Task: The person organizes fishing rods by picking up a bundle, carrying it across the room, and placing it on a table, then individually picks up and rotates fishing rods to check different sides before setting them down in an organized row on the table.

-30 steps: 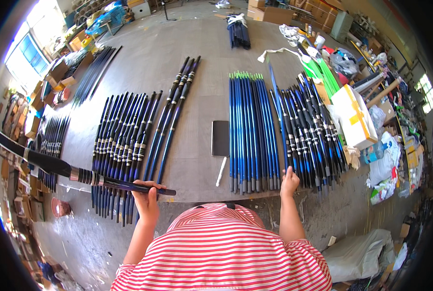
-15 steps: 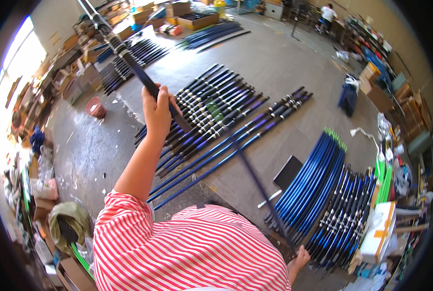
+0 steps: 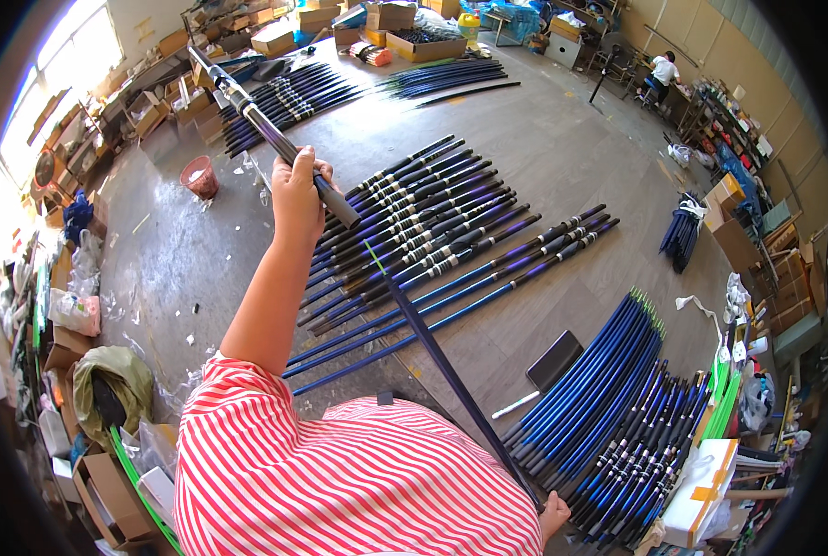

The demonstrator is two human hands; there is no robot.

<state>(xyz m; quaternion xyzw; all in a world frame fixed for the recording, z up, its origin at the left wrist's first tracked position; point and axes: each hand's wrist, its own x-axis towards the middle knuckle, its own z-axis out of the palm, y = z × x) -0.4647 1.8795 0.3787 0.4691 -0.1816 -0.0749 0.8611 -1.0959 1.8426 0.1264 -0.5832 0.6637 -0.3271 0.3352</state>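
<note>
thick rod [image 3: 264, 124] in left grip [image 3: 300, 192], slimmer pole [image 3: 451, 372] in right grip [image 3: 554, 512].

Clear lane between three blue-black rods [image 3: 514, 281] and that flat black phone [image 3: 555, 360]; a slender green-tipped dark rod [image 3: 460, 389] bars the near end!

Window [image 3: 88, 39] glaring, upper left — floor [image 3: 159, 227] shiny — edges bowed.

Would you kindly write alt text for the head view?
A person's left hand grips a thick black fishing rod; the right hand holds a slim, green-tipped rod section. Rows of black rods and blue rod sections lie nearby, a phone between them.
</note>
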